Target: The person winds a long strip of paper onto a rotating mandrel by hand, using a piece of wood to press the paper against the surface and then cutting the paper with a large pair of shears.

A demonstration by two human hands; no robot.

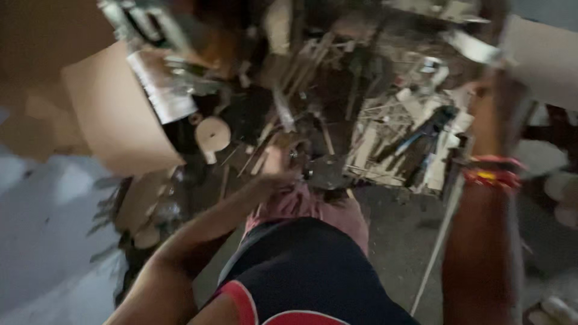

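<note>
Left hand (pixel 278 174) reaching forward and down into the clutter, fingers curled toward a dark metal piece (pixel 328 171) just beside it; touching or merely close, cannot tell through the blur. Grip of that hand seemingly half closed, but how far open cannot be told. Pink cloth (pixel 307 204) directly under the hand and the metal piece, lying over the lap.

Right hand (pixel 481 99) raised at the right edge, wrist wrapped in red and yellow bands (pixel 492 171), held against a thin pale rod (pixel 445 235) slanting down toward the floor. Grip there also smeared by motion: closed around the rod or only alongside it, cannot tell.

Farther out, a heap of pale wooden sticks (pixel 373 144) and scraps beyond the metal piece, with a blue-handled tool (pixel 424 135) lying across them. Small round wooden disc (pixel 212 133) left of the hand, near a large cardboard sheet (pixel 117 114). Silvery printed roll (pixel 161 87) just above the disc, overlapping the cardboard's edge. Grey floor (pixel 391 241) below the heap
</note>
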